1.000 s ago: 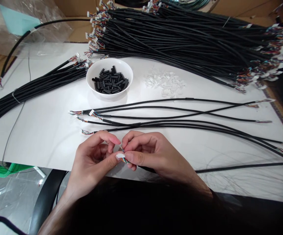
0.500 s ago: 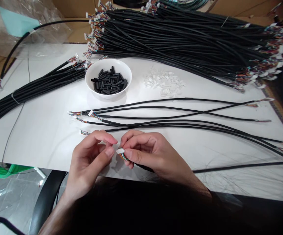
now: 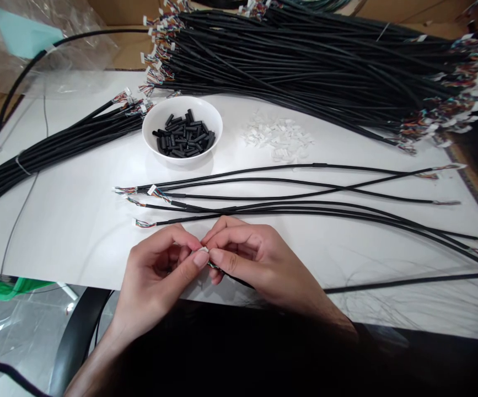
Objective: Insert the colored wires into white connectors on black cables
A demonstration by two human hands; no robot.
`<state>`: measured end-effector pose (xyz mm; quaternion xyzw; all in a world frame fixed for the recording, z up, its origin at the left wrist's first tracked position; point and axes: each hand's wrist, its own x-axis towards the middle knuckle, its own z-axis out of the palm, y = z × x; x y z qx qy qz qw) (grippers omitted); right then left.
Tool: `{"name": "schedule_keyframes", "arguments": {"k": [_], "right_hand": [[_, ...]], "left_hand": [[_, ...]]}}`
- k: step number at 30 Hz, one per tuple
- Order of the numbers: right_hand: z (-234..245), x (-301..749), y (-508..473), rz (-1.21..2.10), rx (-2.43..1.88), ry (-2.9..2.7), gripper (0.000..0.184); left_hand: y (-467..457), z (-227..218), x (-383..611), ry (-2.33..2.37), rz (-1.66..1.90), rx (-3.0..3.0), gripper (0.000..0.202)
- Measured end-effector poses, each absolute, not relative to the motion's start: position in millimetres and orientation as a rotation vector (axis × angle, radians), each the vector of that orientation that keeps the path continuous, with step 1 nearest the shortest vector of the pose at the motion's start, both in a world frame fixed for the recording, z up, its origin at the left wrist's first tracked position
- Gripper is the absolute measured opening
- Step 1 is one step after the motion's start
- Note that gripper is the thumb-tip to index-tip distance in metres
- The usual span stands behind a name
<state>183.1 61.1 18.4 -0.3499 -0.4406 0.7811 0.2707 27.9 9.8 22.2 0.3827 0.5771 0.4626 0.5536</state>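
Near the table's front edge, my left hand (image 3: 164,262) pinches a small white connector (image 3: 204,251) between thumb and forefinger. My right hand (image 3: 249,253) grips the coloured wires (image 3: 213,266) just behind that connector, its thumb close to the left thumb. From under my right hand the black cable (image 3: 387,284) of this connector appears to run off to the right. Part of the connector and most of its wires are hidden by my fingers. Just beyond my hands lie several black cables (image 3: 272,210) with white connectors at their left ends.
A white bowl (image 3: 150,144) holds short black tubes (image 3: 184,135). Beside it lies a heap of small white connector housings (image 3: 280,138). A large stack of black cables (image 3: 296,66) fills the back, and a tied bundle (image 3: 57,144) lies at left. A chair arm (image 3: 77,336) stands below the table.
My left hand has moved right and closed its thumb and forefinger on the white connector, which stood free of it before. My right hand keeps its hold, almost unmoved.
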Motion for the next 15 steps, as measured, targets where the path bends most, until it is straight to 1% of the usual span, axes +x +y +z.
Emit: {"name": "schedule_keyframes", "arguments": {"k": [6,11,15], "right_hand": [[21.6,182.6,61.5,2.095,-0.963,-1.168,0.013],[22.4,182.0,61.2,2.083,-0.959,-1.229,0.012],[23.6,179.4,58.7,1.842,-1.058,-1.389,0.012]], "left_hand": [[8.8,22.1,26.2,1.287,1.161,0.729,0.019],[10.1,21.3,24.1,1.33,1.125,0.687,0.026],[10.7,21.9,25.0,1.353,1.126,0.675,0.028]]}}
